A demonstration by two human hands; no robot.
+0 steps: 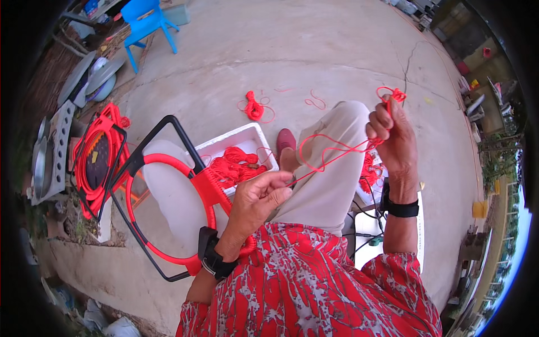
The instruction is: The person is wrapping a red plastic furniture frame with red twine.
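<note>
My left hand (259, 196) pinches a thin red cord (325, 153) beside a red-wrapped ring (171, 210) on a black metal frame (140, 168) leaning at my left knee. That cord runs in loops across my lap up to my right hand (393, 137), raised and closed on its other end, a small tangle sticking out above the fingers. Both wrists wear black bands. A white foam box (247, 137) with bundled red cord sits on the ground just beyond the ring.
Concrete floor all around. A loose red cord bundle (254, 108) lies ahead. Finished red rings on frames (96, 160) stack at the left by grey blocks. A blue plastic chair (147, 22) stands far left. More red cord (368, 174) lies by my right knee.
</note>
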